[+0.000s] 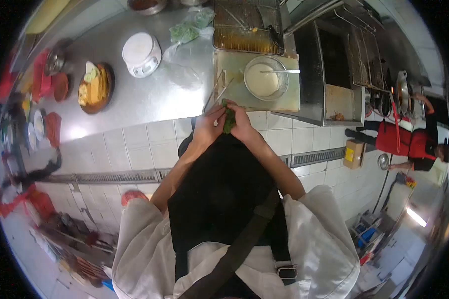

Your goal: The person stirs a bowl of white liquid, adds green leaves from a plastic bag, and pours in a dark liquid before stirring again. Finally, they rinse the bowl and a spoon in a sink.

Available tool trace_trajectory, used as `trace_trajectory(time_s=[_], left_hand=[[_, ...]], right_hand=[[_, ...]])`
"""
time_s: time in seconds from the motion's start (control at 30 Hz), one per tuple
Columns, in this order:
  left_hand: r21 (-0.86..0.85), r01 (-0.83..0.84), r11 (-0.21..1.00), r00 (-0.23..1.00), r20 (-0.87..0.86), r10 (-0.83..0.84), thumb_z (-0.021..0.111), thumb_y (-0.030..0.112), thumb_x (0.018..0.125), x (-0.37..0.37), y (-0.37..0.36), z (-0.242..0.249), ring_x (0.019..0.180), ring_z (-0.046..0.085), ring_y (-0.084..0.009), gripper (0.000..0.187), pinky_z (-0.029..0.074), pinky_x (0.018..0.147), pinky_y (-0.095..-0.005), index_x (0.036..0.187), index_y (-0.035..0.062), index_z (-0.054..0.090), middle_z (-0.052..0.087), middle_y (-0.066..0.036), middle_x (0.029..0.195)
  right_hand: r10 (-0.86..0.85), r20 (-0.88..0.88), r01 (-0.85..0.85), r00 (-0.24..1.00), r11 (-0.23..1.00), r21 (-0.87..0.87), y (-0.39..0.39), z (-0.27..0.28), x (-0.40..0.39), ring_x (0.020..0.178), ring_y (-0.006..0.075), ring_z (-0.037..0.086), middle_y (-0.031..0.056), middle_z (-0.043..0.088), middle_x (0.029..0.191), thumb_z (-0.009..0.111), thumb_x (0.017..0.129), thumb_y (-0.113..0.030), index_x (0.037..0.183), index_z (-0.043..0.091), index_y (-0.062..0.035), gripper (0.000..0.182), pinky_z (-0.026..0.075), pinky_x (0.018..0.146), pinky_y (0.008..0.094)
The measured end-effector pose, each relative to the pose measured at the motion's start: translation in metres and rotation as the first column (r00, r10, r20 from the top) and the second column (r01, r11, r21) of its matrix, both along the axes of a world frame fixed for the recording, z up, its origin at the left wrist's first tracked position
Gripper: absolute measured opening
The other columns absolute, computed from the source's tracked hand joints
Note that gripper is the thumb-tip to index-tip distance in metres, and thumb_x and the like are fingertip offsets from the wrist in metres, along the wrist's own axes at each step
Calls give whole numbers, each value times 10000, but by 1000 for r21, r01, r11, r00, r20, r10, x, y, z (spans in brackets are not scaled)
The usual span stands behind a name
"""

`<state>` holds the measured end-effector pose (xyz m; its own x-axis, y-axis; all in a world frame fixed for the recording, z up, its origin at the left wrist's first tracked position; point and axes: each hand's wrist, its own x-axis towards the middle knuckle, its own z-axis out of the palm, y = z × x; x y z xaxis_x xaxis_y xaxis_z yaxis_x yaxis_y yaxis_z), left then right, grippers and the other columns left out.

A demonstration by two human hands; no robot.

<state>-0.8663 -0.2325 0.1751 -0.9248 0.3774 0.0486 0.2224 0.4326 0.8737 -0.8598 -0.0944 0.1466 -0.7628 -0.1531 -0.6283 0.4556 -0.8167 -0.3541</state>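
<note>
Close in front of my apron, at the counter's edge, both my hands hold a dark green leafy bunch (229, 122). My left hand (210, 125) pinches it from the left, while my right hand (240, 122) wraps round its other side. Exactly which leaf it is, I cannot make out. Just beyond my hands lies a green cutting board (289, 99). On the board stands a clear bowl (286, 92) of creamy white liquid, with a pale-handled utensil (287, 72) resting across its rim. Thin tongs or sticks (218, 93) lie at the board's left edge.
Beyond the board is a wire rack tray (247, 47). A clear bag of greens (189, 31), a white scale (141, 54) and a plate of yellow food (94, 89) stand on the steel counter (110, 112). To the right, a person in a red apron (395, 138) works at woks.
</note>
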Motion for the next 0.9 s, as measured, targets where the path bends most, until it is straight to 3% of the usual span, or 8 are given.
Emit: trace_trajectory(time_s=[0.07, 0.13, 0.3, 0.5, 0.57, 0.8, 0.87, 0.9], left_hand=[[-38, -42, 998, 998, -40, 40, 654, 44, 795, 22, 12, 1, 1170, 560, -383, 327, 522, 897, -405, 1120, -1, 650, 599, -205, 1230], [-256, -19, 966, 945, -321, -67, 619, 4, 753, 38, 32, 9, 1220, 525, -366, 344, 480, 966, -409, 1094, -33, 646, 597, -186, 1237], [-359, -92, 929, 962, -274, -11, 603, -30, 717, 65, 56, 23, 1224, 520, -353, 384, 452, 1012, -412, 1098, -35, 651, 591, -194, 1244], [-82, -179, 980, 955, -256, 153, 633, 11, 691, 64, 35, 21, 1050, 615, -344, 201, 497, 925, -412, 873, -45, 695, 636, -199, 1101], [-107, -213, 971, 937, -304, 172, 647, 30, 695, 72, 17, 23, 1047, 618, -344, 205, 503, 914, -407, 882, -49, 682, 633, -206, 1106], [111, -562, 820, 807, -143, 573, 618, 59, 825, 133, -57, 52, 1144, 561, -353, 270, 464, 990, -433, 1089, 19, 661, 543, -188, 1294], [204, -625, 753, 746, -129, 654, 608, 60, 842, 149, -89, 37, 1175, 537, -335, 274, 449, 1002, -434, 1109, 24, 659, 554, -177, 1283], [244, -618, 748, 737, -154, 659, 604, 58, 847, 160, -103, 29, 1192, 523, -327, 286, 442, 1006, -432, 1127, 27, 653, 558, -173, 1277]], right_hand=[[-2, 51, 3, 999, 1000, -13, 7, -1, 8, 848, 217, 597, 62, 613, 912, 447, 966, -260, 1018, 583, -75, 235, 490, 790, 359], [2, 91, -1, 996, 1000, -18, 18, 11, 10, 818, 218, 594, 56, 615, 846, 449, 958, -292, 944, 592, -81, 255, 487, 775, 356], [83, 153, -75, 985, 995, -60, 38, -8, 21, 752, 178, 578, 26, 597, 765, 490, 928, -337, 764, 538, -118, 277, 480, 734, 327], [405, 117, -408, 907, 913, 1, 21, -26, 5, 681, 154, 553, -18, 538, 697, 565, 917, -351, 713, 505, -182, 271, 495, 618, 342], [510, 110, -517, 853, 854, 54, -6, 23, 3, 659, 142, 546, -19, 535, 692, 568, 918, -359, 720, 520, -190, 265, 492, 614, 311], [767, -93, -772, 635, 632, -61, -86, -64, 2, 793, 157, 616, 22, 611, 819, 483, 973, -384, 929, 587, -126, 282, 529, 728, 319], [891, -16, -891, 455, 455, -10, -121, -57, 5, 797, 154, 616, 29, 616, 847, 480, 976, -364, 913, 575, -119, 271, 527, 690, 303], [857, -187, -876, 480, 478, -59, -134, -61, 18, 734, 138, 605, 21, 596, 803, 494, 974, -342, 893, 568, -122, 246, 504, 613, 251]])
